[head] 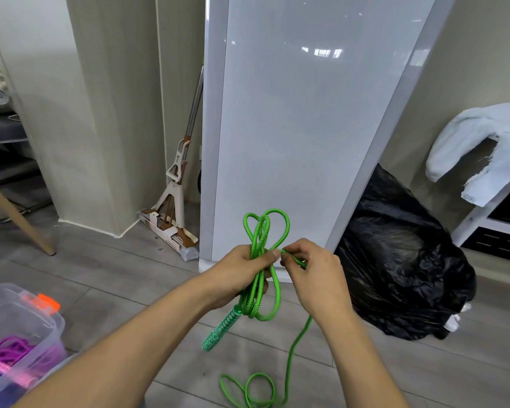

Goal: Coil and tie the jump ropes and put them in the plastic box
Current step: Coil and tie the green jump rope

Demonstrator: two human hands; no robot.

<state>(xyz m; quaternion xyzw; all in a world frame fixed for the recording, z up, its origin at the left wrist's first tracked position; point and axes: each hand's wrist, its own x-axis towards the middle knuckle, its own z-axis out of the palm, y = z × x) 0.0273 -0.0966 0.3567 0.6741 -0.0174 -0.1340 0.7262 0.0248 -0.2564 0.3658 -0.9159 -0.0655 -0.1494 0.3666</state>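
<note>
L hand (pixel 239 270), R hand (pixel 317 273) hold 1 green rope (pixel 259 240)

No text, brand or number can be read anywhere. The cardboard sleeve (pixel 166 232) round the head of the mop (pixel 175 184) carries some dark print, too small and blurred to make out. A small round mark (pixel 178 156) on the mop's white frame is just as illegible, whether logo or letter
</note>
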